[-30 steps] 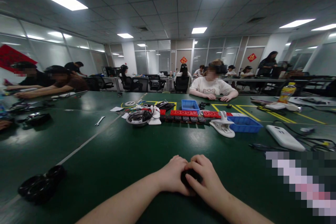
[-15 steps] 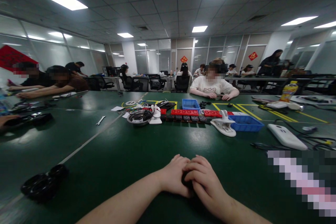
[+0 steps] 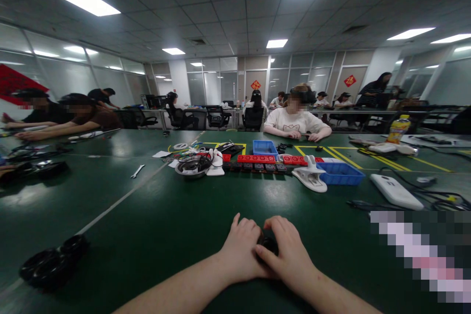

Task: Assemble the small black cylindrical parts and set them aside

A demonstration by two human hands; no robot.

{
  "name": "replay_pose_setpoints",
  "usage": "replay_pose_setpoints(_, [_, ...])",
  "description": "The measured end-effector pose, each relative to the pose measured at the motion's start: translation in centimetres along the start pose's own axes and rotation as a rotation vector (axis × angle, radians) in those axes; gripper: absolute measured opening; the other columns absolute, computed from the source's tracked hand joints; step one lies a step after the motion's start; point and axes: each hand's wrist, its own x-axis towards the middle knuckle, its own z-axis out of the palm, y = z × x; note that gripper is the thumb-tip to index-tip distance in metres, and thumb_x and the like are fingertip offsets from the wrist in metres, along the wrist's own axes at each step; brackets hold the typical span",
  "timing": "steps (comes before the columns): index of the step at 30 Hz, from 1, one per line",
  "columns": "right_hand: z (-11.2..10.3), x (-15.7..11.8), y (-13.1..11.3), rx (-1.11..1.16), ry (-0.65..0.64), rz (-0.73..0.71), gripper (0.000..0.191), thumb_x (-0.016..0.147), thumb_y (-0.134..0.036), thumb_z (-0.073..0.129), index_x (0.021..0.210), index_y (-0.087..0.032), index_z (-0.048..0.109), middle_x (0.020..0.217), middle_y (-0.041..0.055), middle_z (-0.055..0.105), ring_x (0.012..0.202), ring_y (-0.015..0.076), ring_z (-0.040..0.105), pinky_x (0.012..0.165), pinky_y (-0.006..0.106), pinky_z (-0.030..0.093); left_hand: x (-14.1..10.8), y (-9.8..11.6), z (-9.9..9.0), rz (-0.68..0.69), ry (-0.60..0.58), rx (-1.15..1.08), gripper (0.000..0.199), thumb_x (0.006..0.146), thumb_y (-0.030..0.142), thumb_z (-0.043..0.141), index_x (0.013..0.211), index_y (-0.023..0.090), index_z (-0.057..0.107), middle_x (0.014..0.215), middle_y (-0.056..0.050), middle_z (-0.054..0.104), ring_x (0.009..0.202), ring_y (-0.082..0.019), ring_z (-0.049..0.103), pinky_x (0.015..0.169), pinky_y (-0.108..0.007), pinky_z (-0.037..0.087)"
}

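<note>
Near the front of the green table [image 3: 176, 245], my left hand [image 3: 241, 248] and my right hand [image 3: 289, 252] are together around a small round black object [image 3: 270, 244]. It shows only in the gap between them, mostly covered, so its kind is unclear. My left hand is curled against its left side, thumb hidden. From the right, my right hand closes over it, thumb across the front and fingers arched behind. Off to the left lie several shiny black ring-shaped pieces [image 3: 47, 267], grouped by a pale line on the table.
Further back stand a metal bowl [image 3: 191, 171] with cables, a row of red and black blocks [image 3: 257, 159], a white clamp [image 3: 311, 176] and a blue tray [image 3: 342, 174]. A wrench [image 3: 138, 171] lies left, a white power bank [image 3: 395, 191] right. A person [image 3: 297, 120] sits opposite.
My right hand's fingers have lifted and spread away from my left hand, showing more of the black object. My left fingers have parted slightly. The view has shifted a little.
</note>
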Motion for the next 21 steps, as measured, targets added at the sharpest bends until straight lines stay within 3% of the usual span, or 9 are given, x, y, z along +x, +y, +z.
replay_pose_setpoints(5, [-0.2,0.3,-0.2,-0.025,-0.059,0.051,0.021,0.068,-0.035,0.063,0.075,-0.019,0.050,0.077,0.0025,0.052,0.074,0.0198,0.048,0.068,0.035,0.039,0.4,-0.3,-0.6,-0.009,-0.042,-0.031,0.048,0.055,0.054,0.067,0.086,0.020,0.056,0.085,-0.002,0.054,0.089,-0.024,0.050,0.101,-0.050,0.020])
replay_pose_setpoints(9, [-0.7,0.4,-0.4,0.057,-0.110,0.015,0.013,0.071,-0.025,0.058,0.082,-0.019,0.056,0.082,0.0040,0.053,0.079,0.0204,0.048,0.073,0.038,0.039,0.8,-1.1,-0.6,0.035,-0.071,-0.086,0.046,0.054,0.047,0.070,0.088,0.020,0.056,0.084,-0.001,0.054,0.087,-0.023,0.051,0.097,-0.046,0.027])
replay_pose_setpoints(11, [-0.9,0.4,-0.4,0.103,-0.120,-0.030,0.018,0.071,-0.019,0.053,0.088,-0.020,0.058,0.084,0.0046,0.053,0.081,0.0204,0.048,0.074,0.038,0.039,1.0,-1.6,-0.5,0.063,-0.095,-0.124,0.046,0.053,0.045,0.071,0.089,0.020,0.056,0.085,-0.001,0.054,0.087,-0.023,0.051,0.097,-0.044,0.028])
replay_pose_setpoints(15, [-1.3,0.3,-0.6,0.184,-0.108,-0.152,0.029,0.069,-0.013,0.045,0.091,-0.023,0.062,0.089,0.0043,0.056,0.086,0.0209,0.047,0.079,0.040,0.038,1.1,-2.0,-0.5,0.099,-0.141,-0.178,0.047,0.052,0.042,0.072,0.091,0.021,0.057,0.090,-0.001,0.053,0.090,-0.022,0.050,0.100,-0.047,0.022])
replay_pose_setpoints(21, [-1.4,0.1,-0.9,0.230,-0.096,-0.230,0.029,0.060,-0.006,0.041,0.071,-0.025,0.061,0.084,-0.0028,0.064,0.089,0.0199,0.049,0.094,0.046,0.027,1.0,-2.1,-0.4,0.144,-0.158,-0.204,0.041,0.054,0.036,0.072,0.090,0.023,0.058,0.093,0.000,0.051,0.095,-0.022,0.048,0.102,-0.051,0.015])
